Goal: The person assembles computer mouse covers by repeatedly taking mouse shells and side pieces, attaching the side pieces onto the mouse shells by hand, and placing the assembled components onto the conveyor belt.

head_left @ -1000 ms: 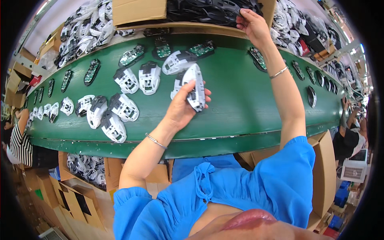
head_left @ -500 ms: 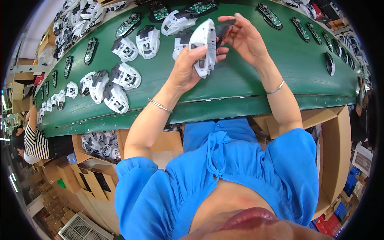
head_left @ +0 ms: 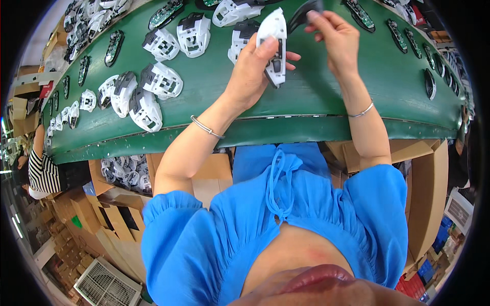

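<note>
Shell [head_left: 272, 25], white with dark openings along its right side, is resting in the left hand [head_left: 249, 71], raised over a green table [head_left: 204, 86]. The left hand is wrapping partway around it: the thumb is pressing the near face, and fingertips are showing past the right edge. The right hand [head_left: 341, 45] is pinching a curved black piece [head_left: 304, 14] between thumb and fingers, just beside the upper right of what the left is gripping; whether the two are touching, I cannot tell.

White covers [head_left: 148, 113] with black patches are lying on the table to the left, four of them huddling close together; another is sitting just behind the left hand. Green circuit boards [head_left: 114, 48] are lying toward both sides. Bracelets [head_left: 206, 127] are circling both wrists. Below the table's near edge, a carton [head_left: 426, 204] is standing open at right, and a box [head_left: 152, 166] at left is holding grey-and-white parts [head_left: 125, 173].
</note>
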